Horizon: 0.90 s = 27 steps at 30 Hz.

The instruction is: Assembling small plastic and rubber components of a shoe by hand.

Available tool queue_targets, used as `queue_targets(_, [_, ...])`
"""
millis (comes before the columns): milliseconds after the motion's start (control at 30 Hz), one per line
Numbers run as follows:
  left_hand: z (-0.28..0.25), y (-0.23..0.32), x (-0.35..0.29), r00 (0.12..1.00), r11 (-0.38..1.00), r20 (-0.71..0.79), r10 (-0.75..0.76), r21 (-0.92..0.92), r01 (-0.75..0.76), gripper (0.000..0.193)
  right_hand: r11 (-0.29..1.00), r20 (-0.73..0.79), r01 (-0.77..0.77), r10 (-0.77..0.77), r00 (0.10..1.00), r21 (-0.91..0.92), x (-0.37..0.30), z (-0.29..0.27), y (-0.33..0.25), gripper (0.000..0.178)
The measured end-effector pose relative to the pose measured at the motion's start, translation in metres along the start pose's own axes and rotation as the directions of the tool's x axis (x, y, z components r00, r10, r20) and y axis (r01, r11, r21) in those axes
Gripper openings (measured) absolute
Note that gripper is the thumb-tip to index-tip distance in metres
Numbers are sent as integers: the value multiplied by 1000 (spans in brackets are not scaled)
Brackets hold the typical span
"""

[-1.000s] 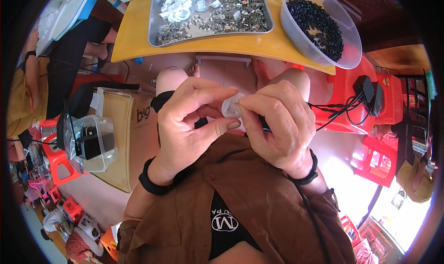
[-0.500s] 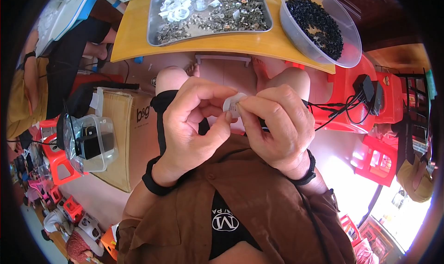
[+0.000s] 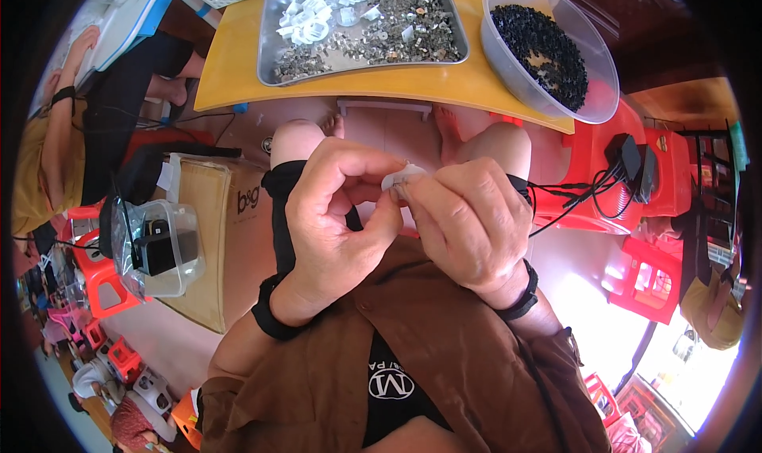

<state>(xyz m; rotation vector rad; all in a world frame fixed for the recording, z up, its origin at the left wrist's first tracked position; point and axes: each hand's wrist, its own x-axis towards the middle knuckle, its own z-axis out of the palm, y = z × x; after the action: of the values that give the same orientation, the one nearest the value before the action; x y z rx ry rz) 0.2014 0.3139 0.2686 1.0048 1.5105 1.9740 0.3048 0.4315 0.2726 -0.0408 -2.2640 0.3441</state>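
Observation:
A small round translucent white plastic piece is pinched between my two hands, above my lap. My left hand curls round its left side, with thumb and forefinger on its edge. From the right, the bent fingers of my right hand press at the piece and partly cover it. Whether the right fingertips also hold a smaller part is hidden. Beyond my knees, a metal tray holds similar white plastic pieces and a spread of small metal parts.
The tray and a clear bowl of small black parts stand on a yellow table. A cardboard box with a clear plastic container is at my left. Red stools and black cables are at my right. Another person sits at far left.
The fingers of my right hand have shifted over the white plastic piece and now cover more of it. My left hand has moved slightly right. The person at left has raised a hand.

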Motion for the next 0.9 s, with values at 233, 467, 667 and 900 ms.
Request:
queue_targets(233, [-3, 2, 1, 991, 973, -37, -125, -200, 115, 22, 987, 30, 122, -120, 992, -104, -8, 6, 5, 46])
queue_targets(467, [-4, -3, 2, 994, 982, -59, -96, -171, 85, 17, 981, 118, 110, -92, 989, -159, -9, 5, -2, 43])
queue_targets(667, [-3, -2, 4, 960, 942, -109, -258, -251, 224, 15, 952, 152, -200, 168, 974, 230, -2, -2, -4, 42])
queue_targets(900, [-9, -1, 5, 941, 902, -50, -335, -307, 305, 11, 843, 162, -336, 295, 942, 420, -3, 15, 5, 47])
